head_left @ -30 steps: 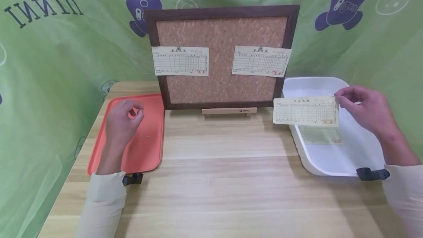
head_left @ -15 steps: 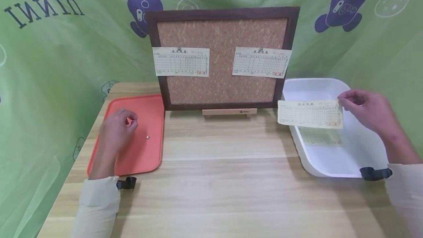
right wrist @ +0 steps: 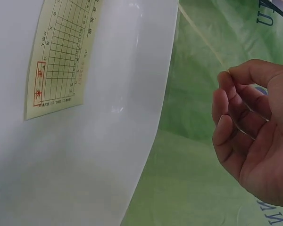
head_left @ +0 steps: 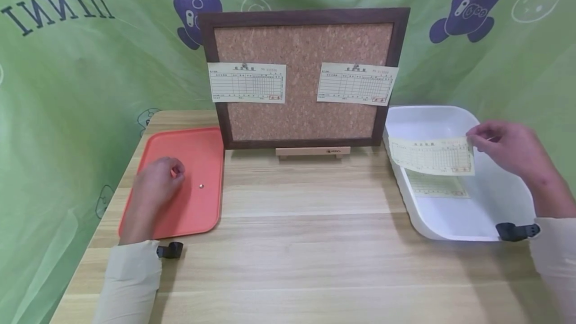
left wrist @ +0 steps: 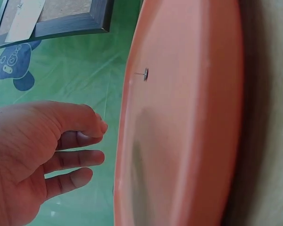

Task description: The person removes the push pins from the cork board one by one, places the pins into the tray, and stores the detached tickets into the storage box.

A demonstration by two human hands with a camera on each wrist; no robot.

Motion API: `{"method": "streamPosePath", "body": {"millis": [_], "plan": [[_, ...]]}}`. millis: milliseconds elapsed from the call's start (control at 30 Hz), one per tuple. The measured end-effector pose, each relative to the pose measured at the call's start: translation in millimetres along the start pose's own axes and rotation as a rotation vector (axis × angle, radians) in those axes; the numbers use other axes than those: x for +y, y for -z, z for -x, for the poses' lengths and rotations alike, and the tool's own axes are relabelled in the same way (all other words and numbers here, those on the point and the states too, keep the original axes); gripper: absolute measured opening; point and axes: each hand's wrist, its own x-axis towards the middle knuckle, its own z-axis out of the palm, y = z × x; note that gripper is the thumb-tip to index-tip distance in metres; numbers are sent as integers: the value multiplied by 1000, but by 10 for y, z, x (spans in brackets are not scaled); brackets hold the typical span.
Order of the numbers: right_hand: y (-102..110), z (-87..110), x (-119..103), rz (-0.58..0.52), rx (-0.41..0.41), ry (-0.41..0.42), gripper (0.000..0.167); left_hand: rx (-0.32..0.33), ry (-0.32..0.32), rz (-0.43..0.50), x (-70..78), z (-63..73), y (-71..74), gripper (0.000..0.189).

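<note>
My right hand pinches a pale yellow printed receipt slip by its right end, above the white bin. In the right wrist view, the slip shows as a thin edge running from thumb and fingertip. Another receipt slip lies in the bin. Over the left part of the red tray, my left hand hovers with loosely bent fingers and nothing visible between them. On the tray, right of that hand, lies a metal thumbtack, its point sticking up.
A dark-framed corkboard stands on a wooden support between tray and bin. Two receipt slips, one left and one right, are tacked to it. A green patterned curtain hangs behind the table.
My right hand has moved right with the slip, bringing it farther over the bin. My left hand has drawn back toward the lower left, away from the thumbtack.
</note>
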Motion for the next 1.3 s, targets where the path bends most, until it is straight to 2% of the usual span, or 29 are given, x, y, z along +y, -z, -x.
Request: {"method": "streamPosePath", "body": {"millis": [100, 433, 700, 1133, 1300], "plan": [[1, -2, 14, 26, -24, 13, 30, -24, 14, 8, -8, 12, -20, 4], [7, -40, 68, 67, -101, 46, 24, -48, 24, -10, -36, 26, -79, 4], [-31, -63, 89, 68, -173, 73, 23, -39, 26, -42, -35, 31, -151, 8], [-75, -86, 136, 80, -278, 52, 26, -62, 33, -31, -37, 36, -149, 5], [-107, -107, 140, 70, -291, 62, 24, -62, 23, -28, -44, 37, -153, 4]]}}
